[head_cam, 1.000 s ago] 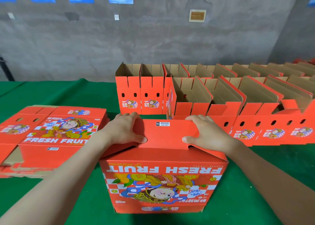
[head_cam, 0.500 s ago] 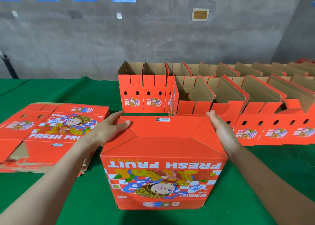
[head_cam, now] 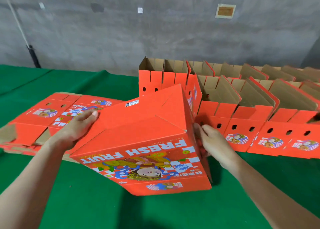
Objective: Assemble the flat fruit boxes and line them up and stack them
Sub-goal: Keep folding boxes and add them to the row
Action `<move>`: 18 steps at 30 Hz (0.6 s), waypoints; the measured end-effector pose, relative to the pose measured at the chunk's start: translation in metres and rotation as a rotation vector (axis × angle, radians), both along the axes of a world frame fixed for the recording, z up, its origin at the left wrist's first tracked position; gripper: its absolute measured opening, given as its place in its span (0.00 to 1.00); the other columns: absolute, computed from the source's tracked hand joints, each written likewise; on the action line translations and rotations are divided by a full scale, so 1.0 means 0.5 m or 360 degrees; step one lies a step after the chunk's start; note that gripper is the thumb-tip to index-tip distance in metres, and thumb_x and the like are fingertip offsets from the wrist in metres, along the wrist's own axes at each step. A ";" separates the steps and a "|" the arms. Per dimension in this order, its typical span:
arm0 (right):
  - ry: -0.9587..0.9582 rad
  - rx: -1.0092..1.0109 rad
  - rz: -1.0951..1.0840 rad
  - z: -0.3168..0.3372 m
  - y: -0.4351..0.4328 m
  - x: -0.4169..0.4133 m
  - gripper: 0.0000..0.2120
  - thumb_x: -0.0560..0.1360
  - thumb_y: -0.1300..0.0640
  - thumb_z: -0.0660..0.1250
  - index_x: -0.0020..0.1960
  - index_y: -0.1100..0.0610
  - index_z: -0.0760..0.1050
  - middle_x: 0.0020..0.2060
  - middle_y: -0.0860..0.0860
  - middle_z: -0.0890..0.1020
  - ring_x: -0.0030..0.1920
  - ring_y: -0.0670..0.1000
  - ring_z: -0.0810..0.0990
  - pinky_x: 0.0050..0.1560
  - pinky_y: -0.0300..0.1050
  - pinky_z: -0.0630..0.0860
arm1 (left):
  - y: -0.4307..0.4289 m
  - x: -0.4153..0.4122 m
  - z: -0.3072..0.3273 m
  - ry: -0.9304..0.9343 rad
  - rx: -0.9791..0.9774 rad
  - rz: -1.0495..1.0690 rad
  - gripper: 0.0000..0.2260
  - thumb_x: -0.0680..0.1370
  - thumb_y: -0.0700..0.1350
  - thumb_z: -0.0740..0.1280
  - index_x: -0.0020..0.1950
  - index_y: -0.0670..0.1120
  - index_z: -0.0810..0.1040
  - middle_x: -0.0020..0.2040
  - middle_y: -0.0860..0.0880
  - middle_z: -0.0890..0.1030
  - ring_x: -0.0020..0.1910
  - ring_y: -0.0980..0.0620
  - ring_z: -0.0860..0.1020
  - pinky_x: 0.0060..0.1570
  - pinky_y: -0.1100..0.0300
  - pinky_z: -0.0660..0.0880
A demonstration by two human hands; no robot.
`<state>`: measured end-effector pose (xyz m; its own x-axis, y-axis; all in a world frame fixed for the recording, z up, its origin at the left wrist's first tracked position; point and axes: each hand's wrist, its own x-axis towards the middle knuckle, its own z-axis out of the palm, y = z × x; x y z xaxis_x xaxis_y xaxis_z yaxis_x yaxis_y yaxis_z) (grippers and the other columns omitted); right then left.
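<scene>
- Both hands clamp the fruit box (head_cam: pixel 138 142) between them. The left hand (head_cam: pixel 78 131) lies flat against its left end with one digit over the top edge, and the right hand (head_cam: pixel 213 142) presses nearly straight fingers on the right end. Neither hand curls round anything that I can see.
- That box hangs tilted above the green cloth (head_cam: pixel 86 208), its long axis running hand to hand and its far right corner highest. The folded base faces up and the "FRESH FRUIT" print reads upside down.
- By my reckoning it wants rolling over, mouth upward, then setting down to the right and beyond. The front row of assembled boxes (head_cam: pixel 259 133) begins just past its right end, so the right hand is the nearer one.
- The raised corner sits close to the nearest open box's flap — a careless turn could catch it.
- A stack of flat boxes (head_cam: pixel 43 117) lies on the cloth just beyond the left hand.
- A back row of open boxes (head_cam: pixel 155 78) stands behind the first, near a grey concrete wall (head_cam: pixel 103 38) with blue posters and a small plaque.
</scene>
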<state>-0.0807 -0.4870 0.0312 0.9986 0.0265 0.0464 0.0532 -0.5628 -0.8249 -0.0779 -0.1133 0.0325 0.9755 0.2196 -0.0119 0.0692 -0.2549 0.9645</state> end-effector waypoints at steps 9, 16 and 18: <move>0.0088 0.0329 0.0320 0.112 0.133 0.020 0.41 0.53 0.29 0.69 0.64 0.40 0.70 0.68 0.46 0.66 0.63 0.47 0.70 0.52 0.47 0.76 | 0.085 0.001 -0.043 -0.0253 -0.0245 0.0730 0.18 0.82 0.58 0.51 0.47 0.48 0.74 0.46 0.50 0.77 0.40 0.58 0.75 0.42 0.63 0.69; -0.0035 0.0419 0.0458 0.155 0.161 0.055 0.37 0.66 0.59 0.76 0.71 0.48 0.67 0.68 0.46 0.68 0.54 0.34 0.69 0.55 0.34 0.69 | 0.053 0.020 -0.088 -0.0414 -0.0725 0.0807 0.27 0.71 0.68 0.56 0.52 0.47 0.76 0.55 0.46 0.80 0.55 0.49 0.77 0.64 0.42 0.70; -0.0143 0.0387 0.0410 0.175 0.155 0.054 0.36 0.61 0.62 0.78 0.66 0.50 0.70 0.67 0.51 0.70 0.60 0.42 0.72 0.66 0.45 0.69 | 0.035 0.038 -0.093 -0.0376 -0.0821 0.0828 0.20 0.72 0.64 0.56 0.48 0.50 0.75 0.51 0.46 0.79 0.51 0.50 0.76 0.62 0.44 0.71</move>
<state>-0.0537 -0.4095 0.1184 0.9521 0.2543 0.1695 0.2462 -0.3097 -0.9184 -0.0587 -0.0957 -0.0140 0.7375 0.6741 -0.0416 -0.1655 0.2401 0.9565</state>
